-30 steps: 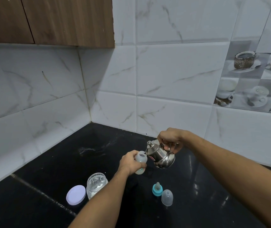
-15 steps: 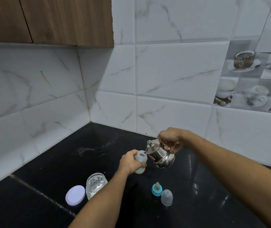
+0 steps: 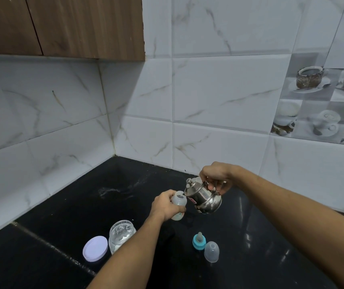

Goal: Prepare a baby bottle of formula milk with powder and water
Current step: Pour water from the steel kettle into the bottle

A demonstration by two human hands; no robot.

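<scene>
Meanwhile, the right hand (image 3: 216, 177) gripped a tilted steel kettle (image 3: 203, 196) by its handle, spout at the open, translucent baby bottle (image 3: 178, 204) clasped in the left hand (image 3: 166, 206) above the black counter (image 3: 104, 197).

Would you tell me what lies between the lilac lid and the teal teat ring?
Head view: the open powder jar and the person's left forearm lie between them.
</scene>
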